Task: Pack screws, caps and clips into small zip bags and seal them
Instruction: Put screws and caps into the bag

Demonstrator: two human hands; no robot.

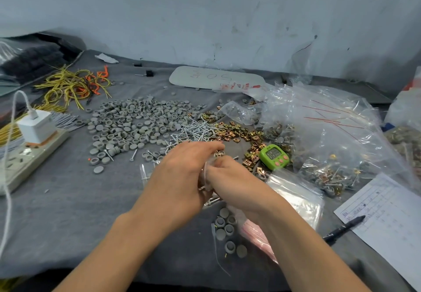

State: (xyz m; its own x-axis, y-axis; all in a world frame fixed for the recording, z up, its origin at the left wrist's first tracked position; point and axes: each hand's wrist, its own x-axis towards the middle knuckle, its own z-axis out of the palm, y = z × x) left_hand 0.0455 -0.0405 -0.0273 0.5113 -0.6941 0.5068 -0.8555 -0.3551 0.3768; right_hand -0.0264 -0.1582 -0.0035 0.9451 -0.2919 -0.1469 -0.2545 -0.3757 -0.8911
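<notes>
My left hand (182,178) and my right hand (230,178) meet over the grey cloth, both gripping a small clear zip bag (206,178) between them; screws (211,200) show at its lower end. Behind the hands lie a wide spread of grey caps (127,123), a heap of silver screws (193,130) and a band of brass clips (241,132). A few more grey caps (225,230) sit just under my right wrist.
A green timer (274,157) stands right of the hands. Large clear bags (330,132) with filled small bags lie at the right, empty zip bags (296,196) beside my right forearm. A paper form (391,214) and pen (344,228) lie at the lower right, a power strip (29,155) left.
</notes>
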